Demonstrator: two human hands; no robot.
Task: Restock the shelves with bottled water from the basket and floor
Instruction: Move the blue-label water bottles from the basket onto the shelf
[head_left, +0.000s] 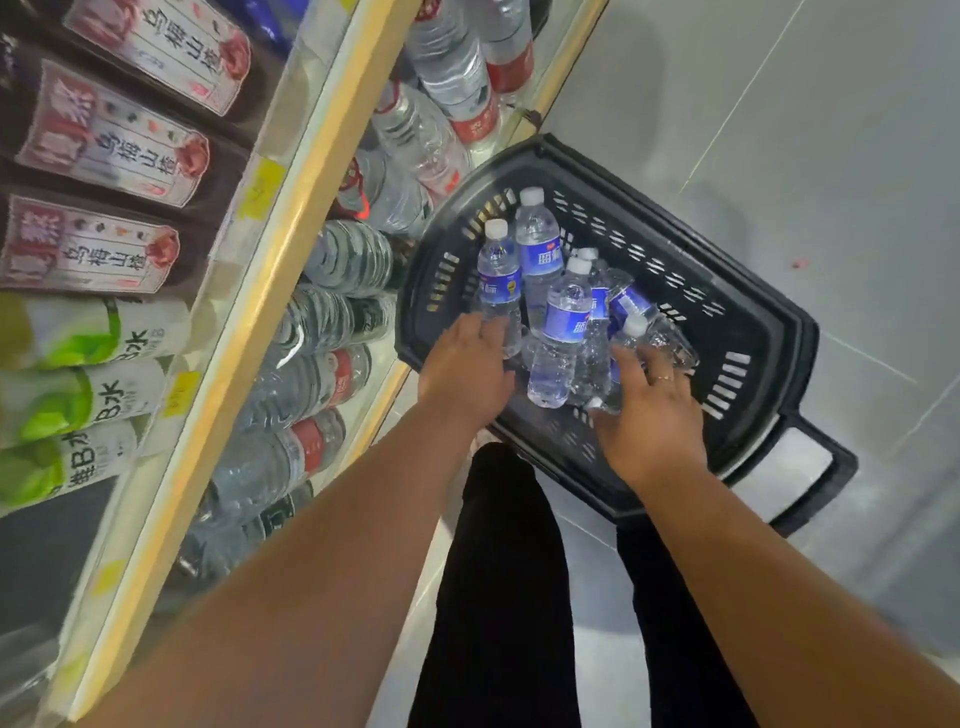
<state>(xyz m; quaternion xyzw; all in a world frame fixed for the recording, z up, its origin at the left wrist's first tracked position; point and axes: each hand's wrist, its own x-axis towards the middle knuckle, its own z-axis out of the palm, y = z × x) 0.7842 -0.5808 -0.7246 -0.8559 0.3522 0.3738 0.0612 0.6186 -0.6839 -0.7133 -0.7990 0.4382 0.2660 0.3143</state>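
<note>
A black plastic basket (691, 291) stands on the floor beside the shelves and holds several small water bottles with blue labels and white caps. My left hand (467, 371) grips the lower part of the leftmost bottle (500, 275), which stands upright. My right hand (649, 410) reaches into the pile and its fingers curl round a bottle (631, 332) lying among the others. Two more bottles (563, 322) stand tilted between my hands.
The shelf unit (291, 244) with pale wooden edges runs along the left. Its lower shelf holds large water bottles (452, 67) with red labels; the upper shelf holds dark and green-labelled drinks (98, 332). Grey tiled floor (779, 130) lies to the right. My legs stand below the basket.
</note>
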